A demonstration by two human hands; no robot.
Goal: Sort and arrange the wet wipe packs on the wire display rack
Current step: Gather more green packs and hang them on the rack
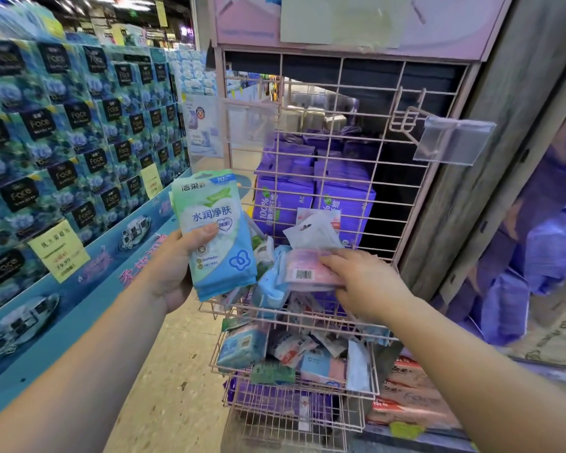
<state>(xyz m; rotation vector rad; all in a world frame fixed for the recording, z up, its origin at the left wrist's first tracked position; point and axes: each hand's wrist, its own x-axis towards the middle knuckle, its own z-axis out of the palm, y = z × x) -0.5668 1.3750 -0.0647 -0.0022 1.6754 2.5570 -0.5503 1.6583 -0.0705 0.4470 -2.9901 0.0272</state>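
Note:
A pink wire display rack [337, 103] stands in front of me with stacked wire baskets. My left hand [177, 259] grips a small stack of green-and-blue wet wipe packs [216, 230] upright, just left of the upper basket [242, 307]. My right hand [360, 282] reaches into that basket and pinches a pink pack [304, 269] with a barcode facing up. Loose white, blue and pink packs lie jumbled around it. The lower basket [374, 371] holds several mixed packs lying at all angles.
A tall wall of blue tissue boxes [62, 142] with yellow price tags lines the left side. Purple packs [307, 191] are stacked behind the rack. A clear price-tag holder [451, 142] juts from a hook at upper right. Purple bagged goods [536, 256] sit at right.

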